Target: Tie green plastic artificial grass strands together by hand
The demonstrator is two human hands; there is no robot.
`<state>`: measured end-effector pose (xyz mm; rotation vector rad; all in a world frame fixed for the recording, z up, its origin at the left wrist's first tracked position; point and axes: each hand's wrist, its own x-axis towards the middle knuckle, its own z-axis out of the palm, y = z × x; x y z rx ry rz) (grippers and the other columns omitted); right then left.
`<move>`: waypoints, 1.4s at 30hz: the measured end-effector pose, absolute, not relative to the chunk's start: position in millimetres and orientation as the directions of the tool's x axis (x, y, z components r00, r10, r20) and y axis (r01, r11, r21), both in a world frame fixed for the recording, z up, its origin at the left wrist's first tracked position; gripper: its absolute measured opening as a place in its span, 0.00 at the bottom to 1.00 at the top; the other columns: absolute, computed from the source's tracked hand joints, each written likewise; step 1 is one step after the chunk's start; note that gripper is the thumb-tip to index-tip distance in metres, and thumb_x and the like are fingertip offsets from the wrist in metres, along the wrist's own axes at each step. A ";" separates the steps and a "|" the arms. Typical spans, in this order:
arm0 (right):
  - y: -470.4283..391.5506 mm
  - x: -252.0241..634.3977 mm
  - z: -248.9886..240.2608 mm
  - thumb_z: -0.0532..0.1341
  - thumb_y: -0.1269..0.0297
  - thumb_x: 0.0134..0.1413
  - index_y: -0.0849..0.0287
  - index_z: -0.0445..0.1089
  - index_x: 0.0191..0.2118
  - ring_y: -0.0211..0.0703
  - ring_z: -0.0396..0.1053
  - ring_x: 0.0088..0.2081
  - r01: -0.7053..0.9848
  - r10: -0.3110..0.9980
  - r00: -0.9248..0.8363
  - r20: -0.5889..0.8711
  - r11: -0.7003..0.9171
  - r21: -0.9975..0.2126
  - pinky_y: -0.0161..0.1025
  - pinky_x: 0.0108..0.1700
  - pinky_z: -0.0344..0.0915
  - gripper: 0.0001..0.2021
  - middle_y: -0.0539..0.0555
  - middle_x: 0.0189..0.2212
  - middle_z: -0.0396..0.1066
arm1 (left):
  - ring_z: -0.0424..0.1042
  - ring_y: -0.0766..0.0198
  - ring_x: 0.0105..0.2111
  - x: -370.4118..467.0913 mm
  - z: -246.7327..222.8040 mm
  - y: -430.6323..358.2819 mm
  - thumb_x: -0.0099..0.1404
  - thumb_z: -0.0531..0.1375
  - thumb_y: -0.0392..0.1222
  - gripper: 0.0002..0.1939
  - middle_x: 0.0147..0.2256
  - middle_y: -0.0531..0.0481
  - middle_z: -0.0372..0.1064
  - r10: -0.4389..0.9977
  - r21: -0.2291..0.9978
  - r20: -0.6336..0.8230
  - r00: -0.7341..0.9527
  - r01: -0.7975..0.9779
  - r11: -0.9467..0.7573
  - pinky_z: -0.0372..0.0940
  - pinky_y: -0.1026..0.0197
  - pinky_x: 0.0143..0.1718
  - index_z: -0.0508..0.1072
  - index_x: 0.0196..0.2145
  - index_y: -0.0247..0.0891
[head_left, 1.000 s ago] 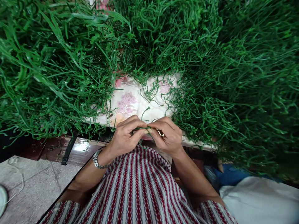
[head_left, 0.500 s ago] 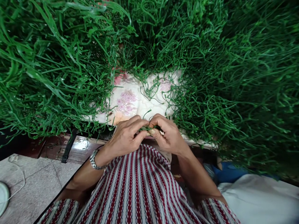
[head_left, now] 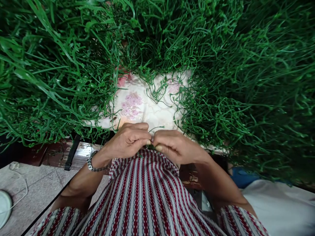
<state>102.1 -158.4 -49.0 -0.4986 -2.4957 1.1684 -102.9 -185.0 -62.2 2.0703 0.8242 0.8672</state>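
Closest to the camera is a red and white striped shirt [head_left: 147, 200], and just past its collar edge both hands meet knuckle to knuckle. The left hand [head_left: 130, 141], with a metal watch [head_left: 93, 165] on the wrist, has its fingers [head_left: 140, 139] curled in tight, and the right hand [head_left: 172, 147] is pinched the same way, so both sets are closed narrow on a thin green stem [head_left: 157, 128] that pokes out between them and curves off to the right. The hands hover over the near edge of a floral cloth [head_left: 140, 108] spread on the counter [head_left: 81, 152]. Either side of the cloth and all across the back are big heaps of green stems [head_left: 233, 91], with broader blades on the left. Down on the left there's tiled floor [head_left: 31, 190] with a white cable [head_left: 22, 186]
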 end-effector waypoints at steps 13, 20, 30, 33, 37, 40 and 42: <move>-183.3 70.8 -72.4 0.55 0.64 0.58 0.59 0.65 0.41 0.38 0.67 0.36 0.391 0.893 -0.358 0.273 0.409 -0.824 0.35 0.38 0.63 0.07 0.53 0.34 0.69 | 0.64 0.70 0.27 -84.9 -71.5 -191.4 0.60 0.57 0.33 0.03 0.25 0.53 0.66 0.947 0.908 0.297 0.124 0.270 -0.320 0.59 0.68 0.29 0.70 0.30 0.35; -190.9 63.5 -74.0 0.59 0.60 0.54 0.58 0.68 0.36 0.35 0.65 0.29 0.156 0.976 -0.211 0.051 0.086 -0.984 0.32 0.32 0.62 0.08 0.48 0.28 0.68 | 0.64 0.70 0.27 -72.3 -79.1 -200.7 0.59 0.58 0.33 0.02 0.26 0.54 0.65 0.971 0.967 0.236 -0.040 0.109 -0.230 0.60 0.69 0.28 0.68 0.31 0.37; -180.4 88.4 -66.0 0.56 0.67 0.57 0.60 0.65 0.34 0.37 0.62 0.31 0.305 0.845 -0.454 0.284 0.446 -0.841 0.35 0.33 0.59 0.03 0.51 0.28 0.63 | 0.65 0.69 0.28 -84.5 -67.9 -196.3 0.62 0.53 0.32 0.06 0.27 0.52 0.66 0.893 0.802 0.303 0.333 0.417 -0.427 0.59 0.66 0.30 0.70 0.34 0.35; -176.4 94.6 -58.7 0.53 0.68 0.58 0.61 0.63 0.33 0.38 0.60 0.31 0.414 0.731 -0.634 0.253 0.597 -0.687 0.35 0.32 0.57 0.05 0.52 0.28 0.61 | 0.60 0.70 0.23 -91.0 -65.0 -194.3 0.62 0.51 0.32 0.10 0.21 0.54 0.61 0.840 0.706 0.247 0.483 0.504 -0.497 0.53 0.65 0.25 0.68 0.25 0.36; -171.7 97.1 -49.9 0.52 0.74 0.55 0.60 0.63 0.29 0.39 0.57 0.30 0.484 0.546 -0.831 0.107 0.804 -0.346 0.37 0.29 0.53 0.06 0.52 0.27 0.61 | 0.55 0.69 0.19 -94.7 -56.4 -192.8 0.53 0.48 0.27 0.11 0.19 0.54 0.59 0.738 0.503 0.154 0.658 0.590 -0.631 0.47 0.62 0.23 0.65 0.19 0.36; -169.2 100.3 -43.2 0.54 0.74 0.53 0.60 0.63 0.28 0.40 0.58 0.30 0.475 0.492 -0.870 0.032 0.853 -0.215 0.37 0.28 0.53 0.05 0.52 0.27 0.62 | 0.55 0.68 0.19 -96.0 -49.9 -189.9 0.51 0.48 0.26 0.11 0.19 0.54 0.60 0.665 0.485 0.102 0.740 0.547 -0.682 0.46 0.62 0.22 0.66 0.20 0.36; -167.2 104.5 -39.0 0.54 0.73 0.54 0.60 0.63 0.29 0.39 0.58 0.30 0.465 0.497 -0.864 0.079 0.849 -0.249 0.37 0.29 0.55 0.05 0.53 0.27 0.62 | 0.56 0.69 0.19 -97.7 -48.7 -186.4 0.55 0.49 0.27 0.11 0.19 0.55 0.60 0.689 0.581 0.142 0.711 0.504 -0.640 0.47 0.63 0.22 0.67 0.21 0.36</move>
